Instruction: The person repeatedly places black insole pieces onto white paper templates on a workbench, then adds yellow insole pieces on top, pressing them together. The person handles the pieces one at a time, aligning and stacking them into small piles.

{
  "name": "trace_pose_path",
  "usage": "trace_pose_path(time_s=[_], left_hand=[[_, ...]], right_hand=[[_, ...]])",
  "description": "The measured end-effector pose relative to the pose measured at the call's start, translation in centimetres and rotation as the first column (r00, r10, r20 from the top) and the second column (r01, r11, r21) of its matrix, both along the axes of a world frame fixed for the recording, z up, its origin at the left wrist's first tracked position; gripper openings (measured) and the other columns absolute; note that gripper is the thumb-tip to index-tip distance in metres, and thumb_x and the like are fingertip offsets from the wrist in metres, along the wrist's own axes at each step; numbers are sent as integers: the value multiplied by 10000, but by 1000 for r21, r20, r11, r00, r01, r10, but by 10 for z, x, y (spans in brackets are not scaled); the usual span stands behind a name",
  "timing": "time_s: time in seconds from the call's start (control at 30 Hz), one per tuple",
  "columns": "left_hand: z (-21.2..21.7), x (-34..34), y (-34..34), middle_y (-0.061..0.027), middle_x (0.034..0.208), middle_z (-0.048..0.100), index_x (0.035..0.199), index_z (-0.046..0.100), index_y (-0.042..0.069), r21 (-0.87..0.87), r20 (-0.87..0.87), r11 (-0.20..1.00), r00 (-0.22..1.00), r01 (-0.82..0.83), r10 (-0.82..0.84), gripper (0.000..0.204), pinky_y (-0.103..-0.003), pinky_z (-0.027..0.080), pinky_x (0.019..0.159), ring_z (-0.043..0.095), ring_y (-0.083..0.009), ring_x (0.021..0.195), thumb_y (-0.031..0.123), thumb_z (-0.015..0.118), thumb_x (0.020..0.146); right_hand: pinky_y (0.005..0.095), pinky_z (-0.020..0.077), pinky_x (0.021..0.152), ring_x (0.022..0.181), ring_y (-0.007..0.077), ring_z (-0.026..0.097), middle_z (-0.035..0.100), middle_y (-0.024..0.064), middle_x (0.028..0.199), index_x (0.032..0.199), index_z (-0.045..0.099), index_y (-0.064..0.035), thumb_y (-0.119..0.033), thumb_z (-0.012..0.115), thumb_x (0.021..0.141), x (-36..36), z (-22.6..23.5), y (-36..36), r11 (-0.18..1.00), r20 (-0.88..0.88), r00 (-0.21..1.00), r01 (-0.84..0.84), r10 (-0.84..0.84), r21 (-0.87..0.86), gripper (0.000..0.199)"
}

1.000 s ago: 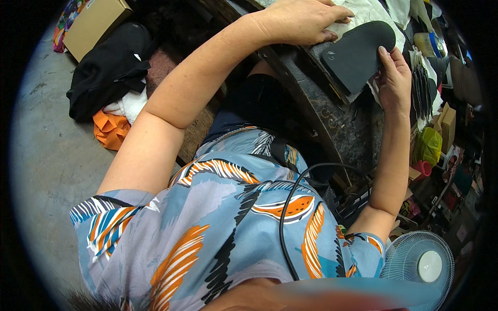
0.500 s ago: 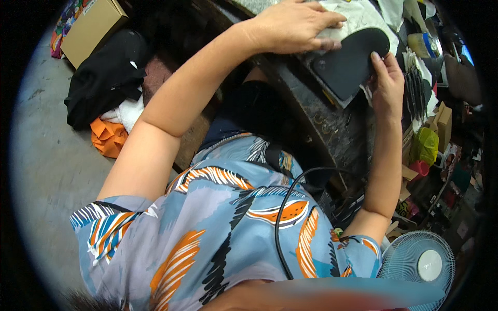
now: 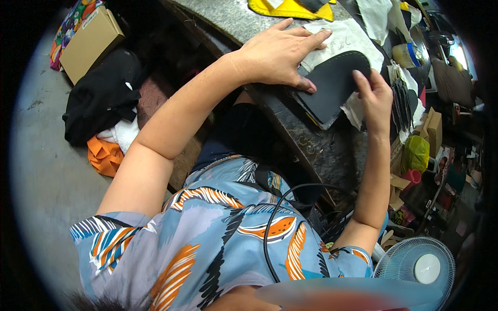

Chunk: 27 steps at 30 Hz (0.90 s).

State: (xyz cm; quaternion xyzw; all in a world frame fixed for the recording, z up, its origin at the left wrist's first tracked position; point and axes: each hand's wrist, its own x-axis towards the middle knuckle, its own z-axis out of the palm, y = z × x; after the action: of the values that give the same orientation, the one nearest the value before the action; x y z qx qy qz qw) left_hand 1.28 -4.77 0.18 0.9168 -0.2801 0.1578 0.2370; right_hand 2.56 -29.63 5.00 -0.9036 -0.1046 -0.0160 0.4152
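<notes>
Between the 2 hands: black panel [image 3: 332, 85], smooth, thin, 1 end rounded with fine stitch-like marks along the rim, the other cut nearly straight. Position: right of the left hand [image 3: 282, 54], left of the right hand [image 3: 373, 98], above the dark bench [image 3: 337, 147]; whether the panel rests flat, cannot tell. Left hand: fingers spread wide, thumb tip at the panel's left edge, fingertips over a creased whitish sheet [image 3: 347, 36]. Right hand: narrow, panel's right edge pinched between thumb and curled fingers. Beyond: speckled grey slab [image 3: 223, 18] bearing a bright yellow piece [image 3: 280, 9]; to the right, a layered black stack [image 3: 401, 101] and a jar with a blue lid [image 3: 404, 55].
</notes>
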Motion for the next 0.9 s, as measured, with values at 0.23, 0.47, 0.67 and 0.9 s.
trace_pose_path(time_s=[0.23, 0.47, 0.67, 0.9], left_hand=[[3, -1, 1, -65, 1420, 543, 1550, 251, 97, 49, -15, 999, 1000, 6, -5, 1100, -417, 227, 1203, 456, -232, 1353, 627, 740, 719], [-1, 2, 6, -147, 1467, 477, 1494, 377, 81, 33, 6, 999, 1000, 26, -26, 774, -449, 248, 1186, 427, -280, 1374, 459, 655, 878], [-5, 13, 15, -211, 1479, 439, 1494, 374, 63, -392, -17, 920, 999, 24, -33, 706, -401, 306, 1153, 415, -344, 1375, 425, 609, 935], [-9, 15, 14, -246, 1440, 467, 1469, 398, 38, -509, -88, 860, 996, -34, -12, 704, -412, 339, 1123, 439, -379, 1344, 529, 511, 978]], right_hand=[[409, 523, 684, 836, 300, 672, 683, 116, 1021, 995, 617, -68, -353, 804, 785, -8, 0, 10, 799, 418, 909, 256, -7, -543, 401], [443, 386, 1117, 1329, 368, 475, 465, 210, 1457, 1427, 466, -27, -288, 786, 728, -68, -13, 28, 685, 280, 748, -303, 601, -662, 811], [429, 418, 1089, 1318, 342, 499, 519, 178, 1422, 1378, 545, -89, -254, 757, 803, -48, 1, 20, 711, 150, 769, -474, 622, -519, 635], [425, 500, 984, 1179, 363, 599, 607, 217, 1277, 1221, 625, -98, -230, 819, 708, -70, 0, 42, 661, 306, 707, -299, 638, -688, 563]])
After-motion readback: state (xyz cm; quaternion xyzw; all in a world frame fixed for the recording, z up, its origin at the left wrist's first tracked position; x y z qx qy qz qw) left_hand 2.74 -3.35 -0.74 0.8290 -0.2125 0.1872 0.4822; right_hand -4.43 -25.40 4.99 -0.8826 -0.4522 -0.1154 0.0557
